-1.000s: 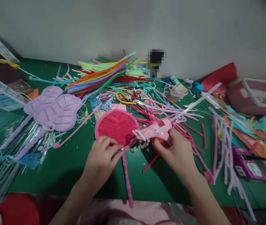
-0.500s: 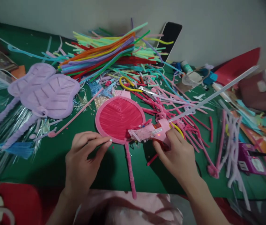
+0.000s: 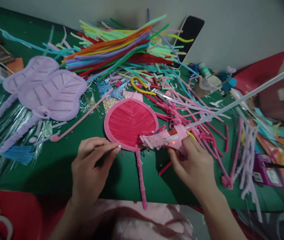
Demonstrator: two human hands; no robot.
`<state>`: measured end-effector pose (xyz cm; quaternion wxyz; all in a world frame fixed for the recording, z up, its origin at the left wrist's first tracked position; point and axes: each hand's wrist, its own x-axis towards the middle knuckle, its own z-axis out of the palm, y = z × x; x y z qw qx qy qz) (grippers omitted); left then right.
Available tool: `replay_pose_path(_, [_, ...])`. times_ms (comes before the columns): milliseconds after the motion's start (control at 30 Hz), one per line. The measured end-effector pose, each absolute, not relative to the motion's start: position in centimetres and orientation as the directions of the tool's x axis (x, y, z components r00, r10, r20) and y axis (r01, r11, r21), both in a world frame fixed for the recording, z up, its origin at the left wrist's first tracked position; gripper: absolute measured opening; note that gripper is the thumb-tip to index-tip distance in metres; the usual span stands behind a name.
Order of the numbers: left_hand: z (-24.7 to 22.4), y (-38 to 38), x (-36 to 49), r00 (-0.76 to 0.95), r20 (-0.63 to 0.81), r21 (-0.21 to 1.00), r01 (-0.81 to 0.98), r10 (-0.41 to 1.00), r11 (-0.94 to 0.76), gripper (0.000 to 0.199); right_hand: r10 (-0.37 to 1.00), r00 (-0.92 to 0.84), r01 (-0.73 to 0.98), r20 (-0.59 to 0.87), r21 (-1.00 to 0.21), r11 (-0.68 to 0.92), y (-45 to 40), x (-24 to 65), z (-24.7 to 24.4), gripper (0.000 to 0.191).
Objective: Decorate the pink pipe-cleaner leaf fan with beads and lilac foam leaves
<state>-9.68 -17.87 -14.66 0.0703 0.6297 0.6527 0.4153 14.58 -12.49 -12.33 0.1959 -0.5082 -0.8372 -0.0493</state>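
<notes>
Head view: left hand (image 3: 89, 171) pinches a bead (image 3: 119, 146), right hand (image 3: 198, 166) clasps the glue gun (image 3: 178, 136); the fan (image 3: 131, 121) looks light, best held by its stem (image 3: 141, 180).

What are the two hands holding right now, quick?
Left hand: closed at the fingertips, pinching a tiny shiny bead.
Right hand: closed around the pink glue gun.

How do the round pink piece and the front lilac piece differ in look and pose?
The round pink piece has a crimson centre within a lighter rim; the front lilac piece is mostly lilac.
The pink piece is nearly round, the lilac piece lobed.
The pink piece's handle points almost straight towards the person; the lilac piece's slants down-left.
Both have long handles.
</notes>
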Motion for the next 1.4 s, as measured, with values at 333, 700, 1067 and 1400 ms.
replay_pose_path(333, [-14.7,-17.8,-9.6,-0.186,0.440,0.622,0.769,0.878,-0.149,0.011,0.825,-0.423,0.855,0.375,-0.138,0.501,-12.8,14.6,-11.9,0.013])
replay_pose_path(700, [-14.8,-17.8,-9.7,-0.168,0.438,0.617,0.770,0.883,-0.160,0.013,0.819,-0.417,0.861,0.395,-0.117,0.495,-12.6,14.5,-11.9,0.014])
replay_pose_path(1067, [-14.7,-17.6,-9.3,-0.163,0.441,0.630,0.757,0.883,-0.175,0.010,0.847,-0.320,0.875,0.424,-0.210,0.436,-12.8,14.6,-11.6,0.020])
replay_pose_path(1400, [-14.4,-16.6,-8.0,-0.054,0.475,0.605,0.744,0.878,-0.282,0.009,0.952,-0.055,0.917,0.301,-0.363,0.168,-12.2,15.0,-12.5,0.036])
